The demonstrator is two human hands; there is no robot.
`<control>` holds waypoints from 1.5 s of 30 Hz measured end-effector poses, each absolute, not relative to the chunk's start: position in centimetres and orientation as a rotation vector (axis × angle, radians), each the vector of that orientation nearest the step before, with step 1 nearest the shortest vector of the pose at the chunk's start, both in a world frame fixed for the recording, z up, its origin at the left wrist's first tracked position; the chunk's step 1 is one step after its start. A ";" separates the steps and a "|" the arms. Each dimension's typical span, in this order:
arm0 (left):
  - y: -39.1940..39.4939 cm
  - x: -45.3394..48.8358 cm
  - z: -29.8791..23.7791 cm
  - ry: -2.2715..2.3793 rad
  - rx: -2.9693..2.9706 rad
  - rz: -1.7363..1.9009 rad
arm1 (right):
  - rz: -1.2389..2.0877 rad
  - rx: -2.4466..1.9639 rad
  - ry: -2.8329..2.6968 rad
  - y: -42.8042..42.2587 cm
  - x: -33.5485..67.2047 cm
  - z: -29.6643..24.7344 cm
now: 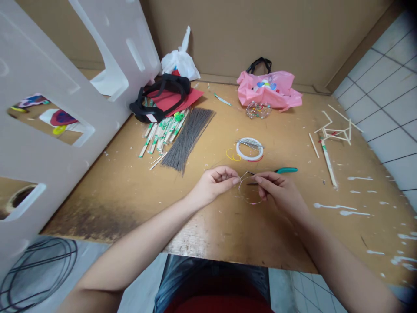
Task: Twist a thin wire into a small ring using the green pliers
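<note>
A thin beaded wire loop (253, 203), with a small pink bead at its bottom, hangs between my hands above the table's front half. My left hand (218, 184) pinches the loop's left side between thumb and forefinger. On the other side, my right hand (275, 187) has its fingers closed on the wire as well. Green-handled pliers (288, 170) lie behind my right hand, which partly hides them; their dark jaws point left. Just beyond my hands is a white ring (239, 152) with cut wires lying across it, beside a yellow wire coil (231, 154).
At the left lie a bundle of grey wires (190, 139), wrapped chopsticks (159, 134) and a black headset (150, 115). A pink bag (270, 93) and a beaded wire piece (258, 110) sit farther back. To the right stands a stick frame (337, 134). A white plastic panel (107, 65) borders the left.
</note>
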State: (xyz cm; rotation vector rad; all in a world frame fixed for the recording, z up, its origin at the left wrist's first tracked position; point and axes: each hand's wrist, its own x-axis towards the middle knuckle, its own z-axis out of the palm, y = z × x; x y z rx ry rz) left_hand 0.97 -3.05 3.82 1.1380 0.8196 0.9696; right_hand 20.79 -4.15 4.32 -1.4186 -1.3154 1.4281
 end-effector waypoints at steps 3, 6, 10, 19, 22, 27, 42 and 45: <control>-3.1 1.1 3.8 0.817 1.141 0.957 | 1.408 -1.440 -1.312 -4.1 20.9 4.3; -3.1 1.0 3.7 0.821 1.154 0.943 | 1.394 -1.436 -1.331 -4.2 20.9 4.4; -3.2 0.8 3.6 0.902 1.369 0.908 | 1.369 -1.446 -1.370 -4.2 21.0 4.6; -3.1 0.7 3.6 0.996 1.928 0.955 | 1.352 -1.470 -1.386 -4.3 21.0 5.1; -3.2 0.8 3.4 0.980 1.987 0.950 | 1.350 -1.467 -1.401 -4.4 20.9 5.1; -3.4 1.0 3.3 0.956 1.763 0.919 | 1.331 -1.476 -1.466 -4.5 20.7 5.1; -3.6 1.1 4.1 0.870 1.300 0.942 | 1.290 -1.484 -1.642 -4.8 20.5 4.4; -3.6 1.3 3.9 0.922 1.275 0.980 | 1.243 -1.482 -1.672 -4.7 20.4 4.5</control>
